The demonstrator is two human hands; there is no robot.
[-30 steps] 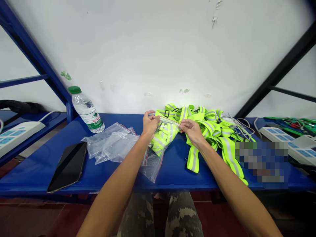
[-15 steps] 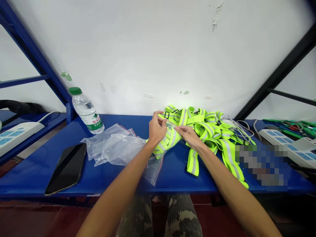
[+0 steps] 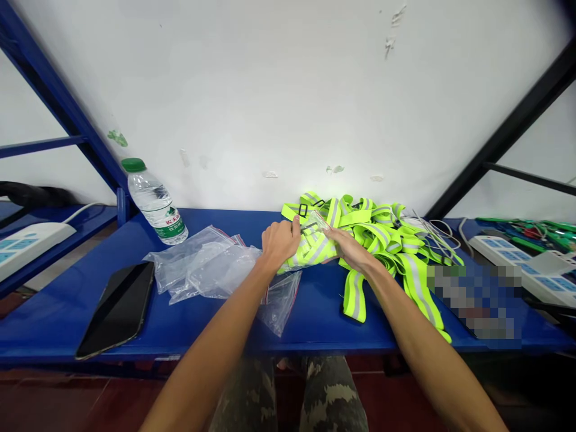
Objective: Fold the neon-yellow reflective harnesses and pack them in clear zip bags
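My left hand [image 3: 279, 243] grips a clear zip bag [image 3: 317, 221] holding a folded neon-yellow reflective vest [image 3: 312, 249], which rests low over the blue shelf. My right hand [image 3: 350, 249] pinches the bag's upper edge from the right. Just behind them lies a tangled pile of neon-yellow reflective straps [image 3: 380, 231] with grey stripes and black buckles. One strap end [image 3: 354, 295] hangs forward near my right wrist. Below my left wrist, a clear bag corner [image 3: 282, 303] lies on the shelf, partly hidden by my forearm.
A loose stack of clear zip bags [image 3: 211, 270] lies left of my hands, beside a black phone [image 3: 117, 309] and a water bottle [image 3: 155, 204]. White power strips [image 3: 499, 255] [image 3: 27, 249] and cables [image 3: 434, 233] lie along the blue shelf [image 3: 202, 330], against a white wall.
My hands have drawn closer together and lower. The bagged vest has shifted right and now lies flatter, with my left hand turned over it.
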